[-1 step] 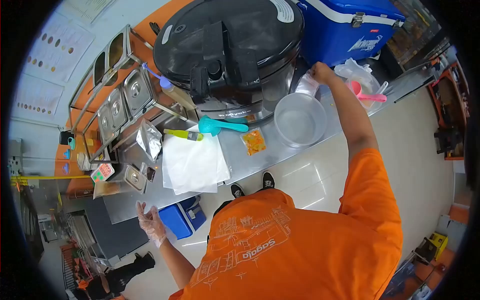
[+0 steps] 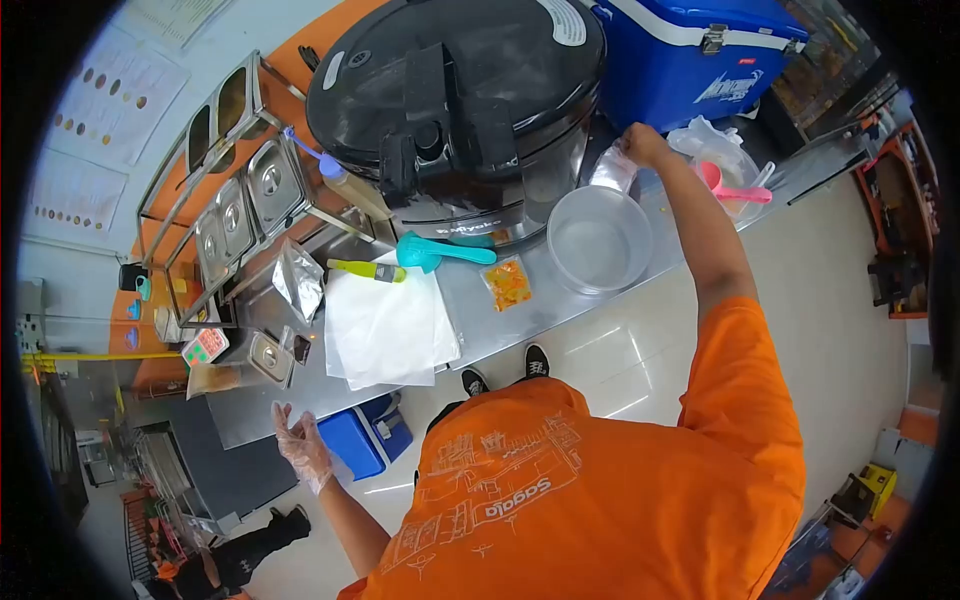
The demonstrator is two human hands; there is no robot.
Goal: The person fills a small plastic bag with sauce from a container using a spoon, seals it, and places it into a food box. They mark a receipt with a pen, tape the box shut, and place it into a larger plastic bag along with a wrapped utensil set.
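Observation:
My left hand [image 2: 303, 448], in a clear plastic glove, is held past the counter's front edge with its fingers apart and nothing in them. My right hand [image 2: 645, 147] is bare and reaches to the back of the counter. Its fingers are closed at the top of a crumpled clear plastic bag [image 2: 612, 170]; the fingertips are partly hidden. Just in front of that bag stands a round clear plastic tub [image 2: 600, 240]. To its left lies a small clear packet [image 2: 508, 284] with orange contents.
A large black rice cooker [image 2: 460, 90] and a blue cooler [image 2: 710, 70] stand at the back. White paper sheets [image 2: 390, 335], a teal scoop [image 2: 445, 250] and a green-handled tool [image 2: 366, 269] lie on the counter. A pink scoop [image 2: 735, 190] rests right. Another person [image 2: 240, 550] is lower left.

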